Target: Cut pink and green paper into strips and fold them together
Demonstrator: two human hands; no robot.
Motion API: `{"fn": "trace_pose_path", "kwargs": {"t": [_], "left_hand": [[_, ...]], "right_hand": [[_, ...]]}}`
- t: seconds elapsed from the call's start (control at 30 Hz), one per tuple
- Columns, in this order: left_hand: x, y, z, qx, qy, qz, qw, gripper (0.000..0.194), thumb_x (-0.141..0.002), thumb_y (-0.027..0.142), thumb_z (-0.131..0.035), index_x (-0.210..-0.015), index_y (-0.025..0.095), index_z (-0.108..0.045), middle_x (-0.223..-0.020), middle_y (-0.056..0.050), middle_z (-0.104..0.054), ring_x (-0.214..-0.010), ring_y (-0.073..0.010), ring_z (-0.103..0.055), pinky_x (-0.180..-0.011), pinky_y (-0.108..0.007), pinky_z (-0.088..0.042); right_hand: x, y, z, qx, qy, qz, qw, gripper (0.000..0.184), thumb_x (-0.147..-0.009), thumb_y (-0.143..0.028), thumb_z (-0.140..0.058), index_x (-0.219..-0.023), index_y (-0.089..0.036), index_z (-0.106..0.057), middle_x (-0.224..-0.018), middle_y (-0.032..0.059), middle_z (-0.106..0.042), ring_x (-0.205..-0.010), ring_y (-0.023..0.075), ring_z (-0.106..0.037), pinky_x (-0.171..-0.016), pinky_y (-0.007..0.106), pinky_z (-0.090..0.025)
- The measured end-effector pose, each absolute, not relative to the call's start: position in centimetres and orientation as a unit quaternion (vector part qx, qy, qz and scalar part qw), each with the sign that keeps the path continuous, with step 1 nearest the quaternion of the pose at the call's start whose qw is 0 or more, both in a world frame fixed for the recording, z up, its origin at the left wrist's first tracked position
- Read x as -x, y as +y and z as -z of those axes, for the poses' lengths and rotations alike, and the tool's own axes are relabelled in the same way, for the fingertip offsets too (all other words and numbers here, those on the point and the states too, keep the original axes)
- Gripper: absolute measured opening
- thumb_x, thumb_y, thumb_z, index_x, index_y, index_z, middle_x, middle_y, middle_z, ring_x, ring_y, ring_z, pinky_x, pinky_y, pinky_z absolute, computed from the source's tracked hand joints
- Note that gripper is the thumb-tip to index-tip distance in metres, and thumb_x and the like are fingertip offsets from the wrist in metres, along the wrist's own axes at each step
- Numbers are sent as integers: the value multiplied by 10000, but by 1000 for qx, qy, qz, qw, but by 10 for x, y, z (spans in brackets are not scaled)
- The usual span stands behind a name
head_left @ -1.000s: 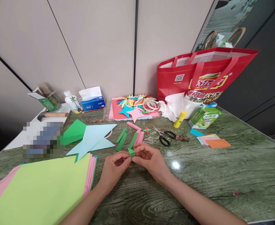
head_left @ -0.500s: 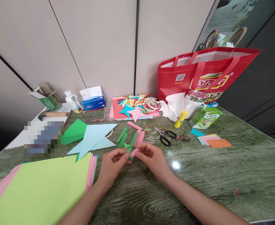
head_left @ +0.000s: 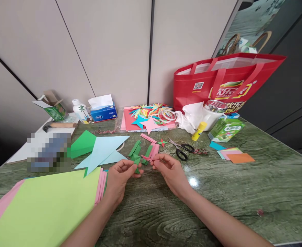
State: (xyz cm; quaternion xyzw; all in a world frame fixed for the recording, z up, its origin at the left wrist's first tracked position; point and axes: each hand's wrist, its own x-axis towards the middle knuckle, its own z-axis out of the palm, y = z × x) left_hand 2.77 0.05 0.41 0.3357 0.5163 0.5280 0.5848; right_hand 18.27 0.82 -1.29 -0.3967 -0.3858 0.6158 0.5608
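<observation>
My left hand (head_left: 121, 175) pinches a small folded green paper piece (head_left: 136, 161) above the tabletop (head_left: 243, 192); my right hand (head_left: 170, 168) grips a pink strip (head_left: 147, 158) at its 3 o'clock. Such light pinches may slip, and the folds could open.

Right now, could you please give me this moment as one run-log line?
left hand: holds green folded piece | right hand: holds pink strip | scissors: idle on table
</observation>
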Motion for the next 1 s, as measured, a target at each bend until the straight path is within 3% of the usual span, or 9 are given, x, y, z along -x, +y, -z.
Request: {"fn": "trace_pose_path", "kwargs": {"t": [0.23, 0.43, 0.67, 0.87, 1.0], "left_hand": [[-26, 2, 0, -353, 526, -525, 569, 227, -570, 197, -716, -744, 130, -587, -624, 12, -622, -545, -142, -626, -442, -190, -456], [-29, 1, 6, -400, 525, -502, 558, 212, -586, 205, -701, -738, 120, -579, -655, -24, -652, -611, -165, -630, -482, -221, -502], [-32, -3, 11, -438, 514, -477, 562, 348, -604, 193, -675, -930, 143, -563, -681, 0, -673, -605, -155, -625, -542, -274, -553], [-35, -7, 5, -461, 513, -462, 558, 380, -540, 159, -715, -906, 147, -610, -829, -32, -687, -782, -201, -632, -687, -297, -544], [-36, -7, 1, -450, 520, -444, 574, 334, -619, 257, -685, -924, 147, -608, -797, -31, -684, -678, -182, -651, -691, -316, -542]], "right_hand": [[-183, 8, 15, 394, -435, -599, 545, 151, -656, -297, -670, -751, -186, -629, -763, 18, -611, -692, 143, -547, -677, 267, -443], [-184, 7, 19, 389, -459, -590, 538, 241, -631, -247, -693, -829, -188, -570, -804, 11, -594, -723, 132, -558, -689, 258, -454], [-178, 4, 17, 398, -462, -610, 506, 306, -581, -252, -716, -818, -180, -536, -733, -3, -593, -666, 129, -581, -663, 272, -473], [-179, 6, 23, 430, -497, -561, 503, 258, -611, -246, -691, -796, -177, -525, -668, -20, -557, -603, 109, -539, -579, 232, -464], [-181, 6, 23, 420, -519, -555, 496, 194, -658, -272, -662, -775, -186, -534, -620, -25, -544, -584, 120, -550, -563, 243, -467]]}}
